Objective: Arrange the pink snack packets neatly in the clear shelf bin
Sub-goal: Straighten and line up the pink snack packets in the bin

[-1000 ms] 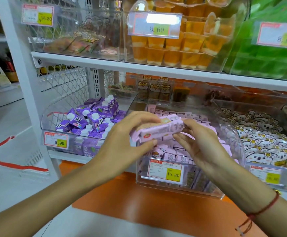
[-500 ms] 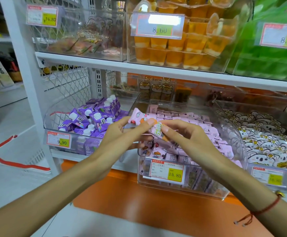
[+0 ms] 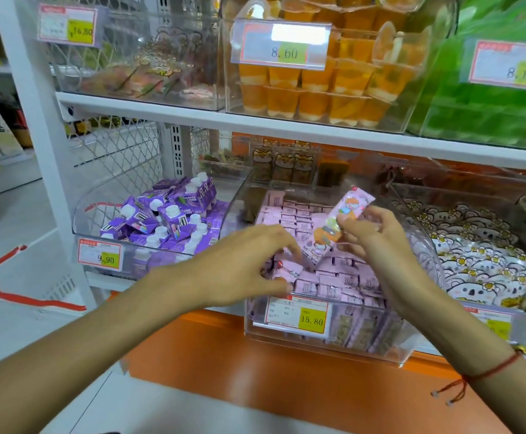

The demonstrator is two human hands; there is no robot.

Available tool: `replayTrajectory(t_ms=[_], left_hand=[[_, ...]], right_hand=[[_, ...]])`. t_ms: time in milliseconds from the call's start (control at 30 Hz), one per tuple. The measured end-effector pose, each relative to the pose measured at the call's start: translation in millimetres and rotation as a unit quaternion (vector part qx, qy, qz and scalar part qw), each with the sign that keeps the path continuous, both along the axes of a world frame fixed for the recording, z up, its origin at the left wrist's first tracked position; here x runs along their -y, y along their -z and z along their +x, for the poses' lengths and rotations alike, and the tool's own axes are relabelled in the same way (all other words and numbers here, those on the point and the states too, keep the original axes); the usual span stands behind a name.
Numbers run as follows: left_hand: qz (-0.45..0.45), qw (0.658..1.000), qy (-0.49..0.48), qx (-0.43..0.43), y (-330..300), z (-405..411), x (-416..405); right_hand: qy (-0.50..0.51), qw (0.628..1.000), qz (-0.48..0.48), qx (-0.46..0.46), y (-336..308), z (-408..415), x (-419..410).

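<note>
Right hand [image 3: 371, 236] pinches pink snack packet [image 3: 341, 219] above clear shelf bin [image 3: 327, 335] | left hand [image 3: 243, 270] grip curls round front-row packets [image 3: 282, 270] | risk: tugging may topple neat rows.

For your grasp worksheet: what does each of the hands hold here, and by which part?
The right hand pinches a pink packet at its middle, held above the bin. The left hand reaches among the packets in the bin; whether it grips one cannot be told.

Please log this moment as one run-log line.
right hand: holds pink snack packet | left hand: on packets in clear bin | stage: arranging
</note>
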State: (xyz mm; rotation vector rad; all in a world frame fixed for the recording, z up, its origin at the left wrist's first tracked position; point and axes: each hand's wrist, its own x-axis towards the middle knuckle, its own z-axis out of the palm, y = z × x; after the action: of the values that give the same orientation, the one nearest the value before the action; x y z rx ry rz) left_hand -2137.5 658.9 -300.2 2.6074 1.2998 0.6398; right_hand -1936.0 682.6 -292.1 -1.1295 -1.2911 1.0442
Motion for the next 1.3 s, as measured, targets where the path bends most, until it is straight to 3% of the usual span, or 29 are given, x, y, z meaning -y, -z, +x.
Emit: replayTrajectory(t_ms=[67, 267, 467, 600, 700, 800, 900, 1000, 1067, 1167, 1300], left_hand=[[0.021, 0.996, 0.009, -0.09, 5, 2, -3], [0.057, 0.988, 0.003, -0.144, 1, -1, -4], [0.11, 0.99, -0.007, -0.084, 4, -3, 4], [0.154, 0.983, -0.012, -0.101, 8, -22, 7], [0.171, 0.978, -0.004, -0.116, 8, -29, 12], [0.203, 0.972, -0.01, -0.114, 13, -29, 15], [0.214, 0.973, -0.027, -0.078, 17, -28, 21], [0.2, 0.976, -0.084, 0.025, 18, -28, 25], [0.187, 0.974, -0.104, 0.075, 19, -27, 27], [0.168, 0.979, -0.089, 0.074, 20, -19, 30], [0.152, 0.986, -0.055, -0.028, 28, -7, 29]], right_hand=[[0.006, 1.0, -0.005, 0.02, 3, 2, 1], [0.004, 0.999, 0.009, 0.05, 2, 4, 7], [-0.011, 1.0, -0.002, 0.008, 12, 0, 4], [-0.077, 0.997, -0.001, -0.021, 24, -11, 9], [-0.102, 0.993, 0.034, 0.046, 26, -17, 13], [-0.101, 0.97, 0.121, 0.183, 17, -14, 17], [-0.133, 0.915, 0.207, 0.32, 12, -16, 26], [-0.129, 0.843, 0.258, 0.453, 21, -23, 31], [-0.092, 0.827, 0.268, 0.486, 24, -21, 25], [-0.113, 0.86, 0.222, 0.445, 24, -11, 15], [-0.183, 0.899, 0.168, 0.361, 27, -3, 13]])
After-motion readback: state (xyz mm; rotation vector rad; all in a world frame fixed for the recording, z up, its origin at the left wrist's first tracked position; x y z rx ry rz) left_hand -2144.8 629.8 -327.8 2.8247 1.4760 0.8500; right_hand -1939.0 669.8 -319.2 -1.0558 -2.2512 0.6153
